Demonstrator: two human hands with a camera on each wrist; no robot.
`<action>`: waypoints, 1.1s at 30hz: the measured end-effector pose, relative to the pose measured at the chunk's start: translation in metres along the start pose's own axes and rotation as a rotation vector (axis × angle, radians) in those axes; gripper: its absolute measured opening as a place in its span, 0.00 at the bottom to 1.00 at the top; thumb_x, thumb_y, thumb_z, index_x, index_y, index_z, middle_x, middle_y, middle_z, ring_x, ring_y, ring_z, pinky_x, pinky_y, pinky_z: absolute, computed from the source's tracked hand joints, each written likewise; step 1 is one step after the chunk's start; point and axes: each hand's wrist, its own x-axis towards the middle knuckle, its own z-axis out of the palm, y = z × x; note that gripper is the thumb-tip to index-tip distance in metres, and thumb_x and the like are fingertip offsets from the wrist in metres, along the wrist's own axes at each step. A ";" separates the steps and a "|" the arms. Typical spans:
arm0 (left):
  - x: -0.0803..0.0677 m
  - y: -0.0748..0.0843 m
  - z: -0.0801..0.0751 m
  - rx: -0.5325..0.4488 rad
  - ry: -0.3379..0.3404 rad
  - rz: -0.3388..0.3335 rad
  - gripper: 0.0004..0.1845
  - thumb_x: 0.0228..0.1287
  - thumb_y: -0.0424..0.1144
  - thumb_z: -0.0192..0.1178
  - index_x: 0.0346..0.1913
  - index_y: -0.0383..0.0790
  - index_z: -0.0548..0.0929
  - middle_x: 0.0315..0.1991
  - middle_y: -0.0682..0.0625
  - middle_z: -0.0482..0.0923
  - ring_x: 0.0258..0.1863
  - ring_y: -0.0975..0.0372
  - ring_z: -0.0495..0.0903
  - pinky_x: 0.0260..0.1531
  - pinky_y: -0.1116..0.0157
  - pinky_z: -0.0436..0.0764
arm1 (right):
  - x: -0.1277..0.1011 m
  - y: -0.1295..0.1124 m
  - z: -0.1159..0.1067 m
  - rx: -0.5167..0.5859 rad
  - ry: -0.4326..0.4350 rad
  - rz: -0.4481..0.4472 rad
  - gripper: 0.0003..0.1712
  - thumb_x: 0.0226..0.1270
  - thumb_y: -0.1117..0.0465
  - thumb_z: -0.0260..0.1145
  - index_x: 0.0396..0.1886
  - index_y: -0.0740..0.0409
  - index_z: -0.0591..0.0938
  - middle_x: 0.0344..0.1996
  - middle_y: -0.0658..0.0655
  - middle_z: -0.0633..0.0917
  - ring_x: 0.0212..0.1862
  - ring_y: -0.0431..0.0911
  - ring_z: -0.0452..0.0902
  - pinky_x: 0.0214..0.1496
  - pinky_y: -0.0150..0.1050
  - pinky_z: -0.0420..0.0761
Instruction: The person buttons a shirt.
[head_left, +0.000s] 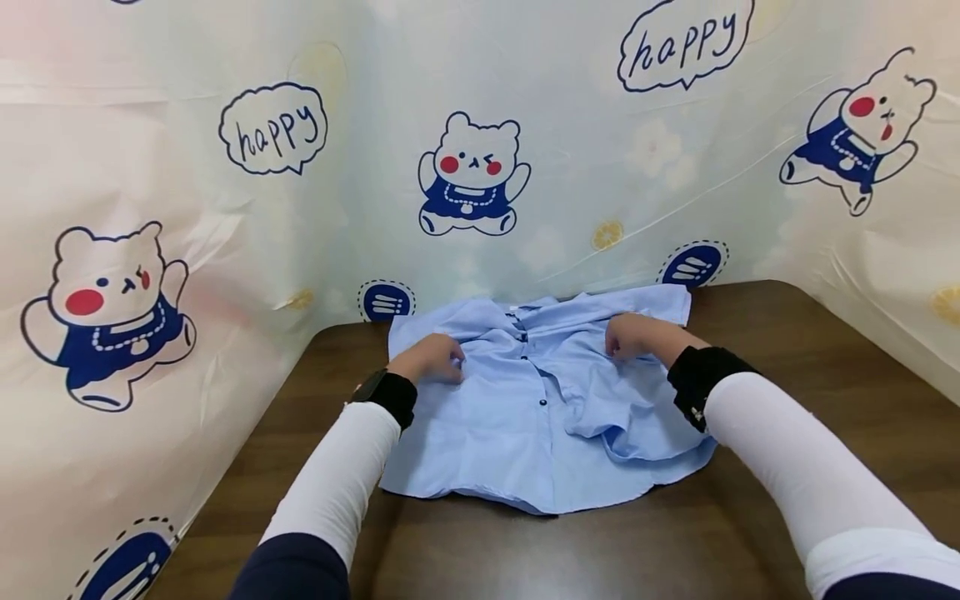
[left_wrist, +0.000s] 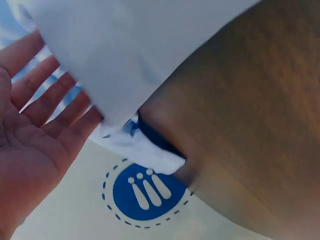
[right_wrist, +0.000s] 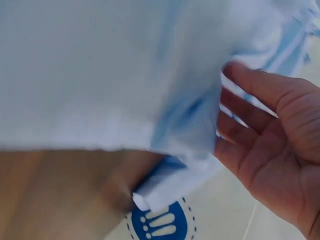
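A light blue button-front cotton shirt lies face up on the dark brown wooden table, its collar end toward the cartoon-bear plastic backdrop and its hem nearest the person. The left hand rests on the shirt's shoulder area with fingers loosely bent, and in the left wrist view its fingers lie fairly straight with the cloth edge at their tips, so it looks more like pressing than gripping. The right hand sits on the opposite shoulder; its fingers are gently curved beside the cloth, and I cannot tell whether they pinch it. A bunched fold lies just below the right fingers. As I judge it, with neither hand clearly gripping, the fabric could slip under the fingertips, and that rumple could get pressed in as a crease.
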 end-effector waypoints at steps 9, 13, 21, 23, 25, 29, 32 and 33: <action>0.002 0.001 0.003 -0.064 -0.103 -0.137 0.41 0.48 0.49 0.77 0.65 0.39 0.74 0.66 0.42 0.69 0.65 0.51 0.66 0.64 0.53 0.65 | 0.003 0.007 0.009 0.132 -0.117 0.238 0.43 0.65 0.51 0.68 0.74 0.61 0.62 0.72 0.70 0.60 0.71 0.67 0.53 0.69 0.64 0.55; -0.001 0.002 0.003 -0.075 -0.183 -0.156 0.53 0.44 0.53 0.79 0.72 0.39 0.64 0.72 0.42 0.60 0.71 0.50 0.58 0.68 0.52 0.59 | -0.001 0.013 0.009 0.165 -0.189 0.253 0.55 0.60 0.42 0.70 0.77 0.60 0.53 0.74 0.70 0.50 0.73 0.69 0.42 0.70 0.65 0.49; -0.007 0.005 0.003 -0.068 -0.249 -0.215 0.68 0.33 0.59 0.81 0.77 0.43 0.51 0.76 0.43 0.52 0.73 0.49 0.51 0.69 0.49 0.55 | -0.004 0.013 0.010 0.162 -0.266 0.267 0.71 0.45 0.35 0.77 0.78 0.56 0.45 0.75 0.69 0.41 0.73 0.71 0.35 0.69 0.67 0.47; -0.008 0.005 0.003 -0.077 -0.254 -0.227 0.70 0.32 0.60 0.81 0.78 0.43 0.50 0.76 0.43 0.51 0.73 0.49 0.52 0.69 0.48 0.55 | -0.004 0.016 0.011 0.162 -0.272 0.265 0.74 0.42 0.32 0.76 0.79 0.55 0.44 0.76 0.69 0.40 0.73 0.71 0.33 0.69 0.67 0.45; -0.009 0.004 0.003 -0.076 -0.255 -0.221 0.71 0.31 0.60 0.81 0.78 0.42 0.49 0.76 0.43 0.52 0.73 0.49 0.52 0.69 0.49 0.55 | -0.006 0.017 0.011 0.153 -0.292 0.260 0.75 0.41 0.30 0.76 0.79 0.55 0.43 0.75 0.69 0.40 0.73 0.70 0.32 0.70 0.66 0.44; -0.012 0.002 0.002 -0.045 -0.207 -0.142 0.64 0.35 0.59 0.80 0.75 0.38 0.58 0.73 0.42 0.59 0.71 0.49 0.58 0.68 0.51 0.60 | -0.009 0.017 0.007 0.124 -0.232 0.210 0.66 0.45 0.34 0.77 0.76 0.61 0.57 0.72 0.73 0.54 0.72 0.70 0.46 0.69 0.65 0.52; -0.015 0.001 -0.004 -0.026 -0.088 -0.069 0.48 0.42 0.53 0.80 0.66 0.33 0.72 0.64 0.40 0.71 0.64 0.50 0.68 0.63 0.54 0.67 | -0.010 0.013 0.000 0.105 -0.104 0.123 0.41 0.56 0.49 0.75 0.64 0.66 0.73 0.62 0.72 0.71 0.65 0.66 0.64 0.64 0.61 0.65; -0.017 0.000 -0.006 -0.022 -0.047 -0.054 0.42 0.44 0.50 0.79 0.62 0.32 0.76 0.59 0.41 0.75 0.60 0.51 0.71 0.61 0.55 0.70 | -0.010 0.013 -0.002 0.098 -0.070 0.091 0.33 0.59 0.54 0.73 0.60 0.67 0.77 0.59 0.71 0.75 0.62 0.64 0.68 0.63 0.59 0.68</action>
